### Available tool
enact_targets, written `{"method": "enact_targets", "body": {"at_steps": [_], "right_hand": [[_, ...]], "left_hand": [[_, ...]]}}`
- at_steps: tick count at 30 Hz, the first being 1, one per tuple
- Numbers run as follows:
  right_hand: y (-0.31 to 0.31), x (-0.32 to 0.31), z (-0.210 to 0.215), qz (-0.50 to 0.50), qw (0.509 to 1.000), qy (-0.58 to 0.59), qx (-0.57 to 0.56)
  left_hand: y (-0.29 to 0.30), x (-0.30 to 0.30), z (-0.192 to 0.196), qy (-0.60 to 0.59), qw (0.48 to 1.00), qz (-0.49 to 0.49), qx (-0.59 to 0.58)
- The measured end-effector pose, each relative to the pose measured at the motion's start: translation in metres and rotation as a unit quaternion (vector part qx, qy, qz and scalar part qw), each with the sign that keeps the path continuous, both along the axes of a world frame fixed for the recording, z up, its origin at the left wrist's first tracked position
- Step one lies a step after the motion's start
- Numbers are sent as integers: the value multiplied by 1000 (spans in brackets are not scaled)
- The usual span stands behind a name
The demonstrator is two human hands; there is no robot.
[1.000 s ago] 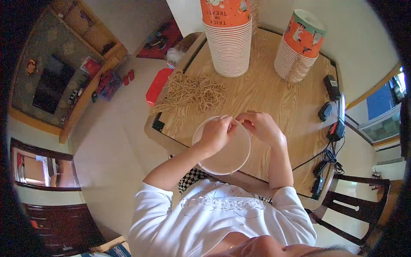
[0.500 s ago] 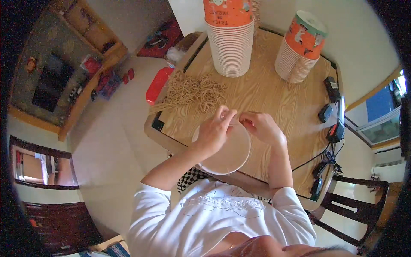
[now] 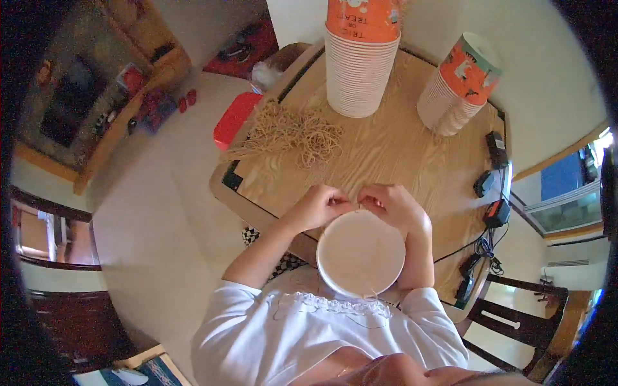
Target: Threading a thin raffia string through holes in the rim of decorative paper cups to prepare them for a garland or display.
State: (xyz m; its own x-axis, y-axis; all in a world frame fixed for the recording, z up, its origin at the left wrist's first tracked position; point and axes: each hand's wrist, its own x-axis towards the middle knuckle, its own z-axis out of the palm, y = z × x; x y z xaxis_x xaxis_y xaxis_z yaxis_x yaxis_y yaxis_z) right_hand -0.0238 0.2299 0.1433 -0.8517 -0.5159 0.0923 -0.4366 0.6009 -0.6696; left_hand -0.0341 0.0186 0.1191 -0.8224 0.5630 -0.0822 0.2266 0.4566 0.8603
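A white round paper bucket (image 3: 362, 254) is tipped with its open mouth toward me, between my forearms at the table's near edge. At its far rim, my left hand (image 3: 322, 207) and my right hand (image 3: 394, 207) meet with closed, pinching fingers. A short tan bit of twine seems to show between the fingertips; the bucket wall hides little of the hands, but the grip itself is small. A thin strand pokes out at the bucket's near rim. Beyond my left hand lies a loose pile of tan twine cords (image 3: 299, 136).
On the wooden table (image 3: 412, 164) stand a tall stack of buckets (image 3: 360, 77) and a shorter stack (image 3: 450, 96), both orange-topped. Black adapters and cables (image 3: 496, 212) line the right edge. A red container (image 3: 235, 122) is by the left edge; a dark chair (image 3: 515, 318) stands at right.
The bucket has come nearer to me and turned its mouth more toward me. Both hands have moved nearer with it, staying together at its far rim. The view has shifted slightly.
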Motion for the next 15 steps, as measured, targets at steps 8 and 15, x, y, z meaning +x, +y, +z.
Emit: {"method": "enact_targets", "body": {"at_steps": [8, 15], "right_hand": [[-15, 1, 13, 12, 999, -35, -8], [-20, -3, 12, 9, 999, -16, -31]], "left_hand": [[5, 12, -29, -219, 947, 46, 233], [12, 14, -42, -326, 882, 37, 338]]}}
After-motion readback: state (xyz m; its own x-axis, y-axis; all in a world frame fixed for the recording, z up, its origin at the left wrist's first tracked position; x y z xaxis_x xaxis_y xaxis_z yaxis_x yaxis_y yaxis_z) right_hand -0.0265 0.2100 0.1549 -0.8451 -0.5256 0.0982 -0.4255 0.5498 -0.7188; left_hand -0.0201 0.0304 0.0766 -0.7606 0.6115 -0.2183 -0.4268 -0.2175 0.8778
